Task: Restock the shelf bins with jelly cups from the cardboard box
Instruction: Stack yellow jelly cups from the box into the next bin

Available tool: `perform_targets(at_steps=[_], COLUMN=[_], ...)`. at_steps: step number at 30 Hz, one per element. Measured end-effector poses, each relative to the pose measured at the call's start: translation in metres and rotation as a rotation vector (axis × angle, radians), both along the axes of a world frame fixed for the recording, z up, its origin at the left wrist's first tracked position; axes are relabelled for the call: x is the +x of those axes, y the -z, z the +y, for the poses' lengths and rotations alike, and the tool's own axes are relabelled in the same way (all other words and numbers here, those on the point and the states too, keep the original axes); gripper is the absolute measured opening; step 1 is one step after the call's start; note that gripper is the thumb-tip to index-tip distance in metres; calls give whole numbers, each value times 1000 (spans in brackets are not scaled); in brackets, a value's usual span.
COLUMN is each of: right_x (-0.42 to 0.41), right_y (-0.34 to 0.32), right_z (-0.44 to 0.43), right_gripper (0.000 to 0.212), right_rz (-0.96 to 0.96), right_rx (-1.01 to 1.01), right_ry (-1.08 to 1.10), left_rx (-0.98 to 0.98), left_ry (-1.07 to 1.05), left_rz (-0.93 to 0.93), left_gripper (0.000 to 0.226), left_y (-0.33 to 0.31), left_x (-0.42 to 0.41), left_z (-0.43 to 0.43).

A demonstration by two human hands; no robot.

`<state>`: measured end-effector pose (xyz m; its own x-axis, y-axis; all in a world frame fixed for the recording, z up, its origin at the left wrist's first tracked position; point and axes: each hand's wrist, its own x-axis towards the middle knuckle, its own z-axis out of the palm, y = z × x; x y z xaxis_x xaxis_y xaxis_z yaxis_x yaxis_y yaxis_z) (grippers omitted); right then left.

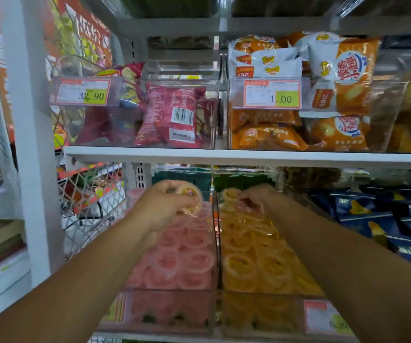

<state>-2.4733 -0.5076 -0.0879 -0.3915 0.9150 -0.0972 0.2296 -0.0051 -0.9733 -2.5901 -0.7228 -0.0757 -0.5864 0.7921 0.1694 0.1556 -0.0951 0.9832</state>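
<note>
A jelly cup (189, 194) is gripped in the left hand (167, 204) above the far end of the left bin (172, 310), which is filled with pink cups (187, 263). The right hand (256, 198) is curled over the far end of the right bin (261, 311), among orange cups (239, 268). Because of blur, it cannot be told whether anything is held in it. Snack bags (342, 78) are stacked on the shelf (224, 154) above.
</note>
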Motion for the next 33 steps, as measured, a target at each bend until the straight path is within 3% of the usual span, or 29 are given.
perform_targets(at_steps=[11,13,16,19,21,23,25,29,33], right_x=[-5,7,26,35,35,37,38,42,33], right_y=[4,-7,-21,-20,-17,-15,-16,-15,-1], right_z=[26,20,-4,-29,-31,-23,-6,37,51], right_gripper=[27,27,22,38,43,28,21,32,33], right_rz=[-24,-27,123,214,235,248,267,126,11], right_rx=[-29,-2,-117,-112,-71,-64,-90,-158,-158], right_ry=[-29,-139,-484,-637,-564,-460,-319,-89,-11], left_rx=[-26,-28,-8,-12,-49,-53,-116,-358,-473], left_ry=[41,48,39,-27,-12,54,97,220,278], left_rz=[42,90,173,318,349,357,528,956,1060], left_gripper=[31,36,32,32,36,36,40,46,49], left_y=[15,16,13,16,20,24,25,31,34], left_x=[-11,-8,4,17,19,19,16,-1,-4], left_z=[36,43,60,75,81,84,80,75,74])
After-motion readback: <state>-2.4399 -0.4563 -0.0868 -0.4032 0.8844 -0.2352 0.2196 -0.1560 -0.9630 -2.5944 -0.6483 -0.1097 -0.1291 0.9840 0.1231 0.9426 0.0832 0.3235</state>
